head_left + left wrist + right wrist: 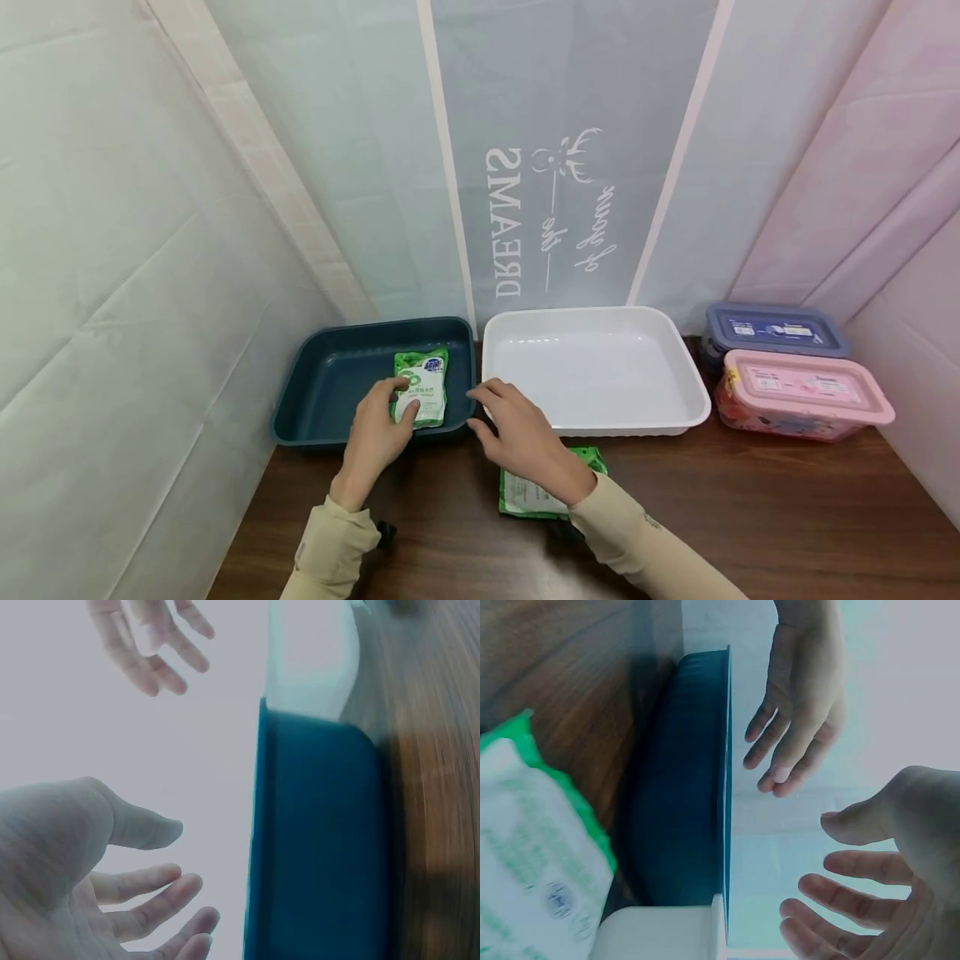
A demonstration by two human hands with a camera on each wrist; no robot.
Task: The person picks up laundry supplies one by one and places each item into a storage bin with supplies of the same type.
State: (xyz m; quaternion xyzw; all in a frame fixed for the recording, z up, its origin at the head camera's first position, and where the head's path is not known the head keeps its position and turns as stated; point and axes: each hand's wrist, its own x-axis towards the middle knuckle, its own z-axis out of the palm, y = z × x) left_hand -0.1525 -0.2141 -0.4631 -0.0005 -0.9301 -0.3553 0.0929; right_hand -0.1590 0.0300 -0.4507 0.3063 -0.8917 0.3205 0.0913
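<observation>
Altogether, one tabletop (457,558) bears one white tray (592,375) and, left of it, one teal tray (330,400). Right of the white tray stand one blue box (776,332) and one pink box (806,400). Two hands, the right hand (522,431) near the white tray's left corner, the left hand (377,431) farther left, are empty, fingers wide. One green packet (430,390) lies in the teal tray, a second packet (525,497) before the white tray.

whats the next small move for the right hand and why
Probably move the right hand toward the green-edged pack on the table, since that hand looks empty and a matching pack lies in the dark blue tray.
</observation>
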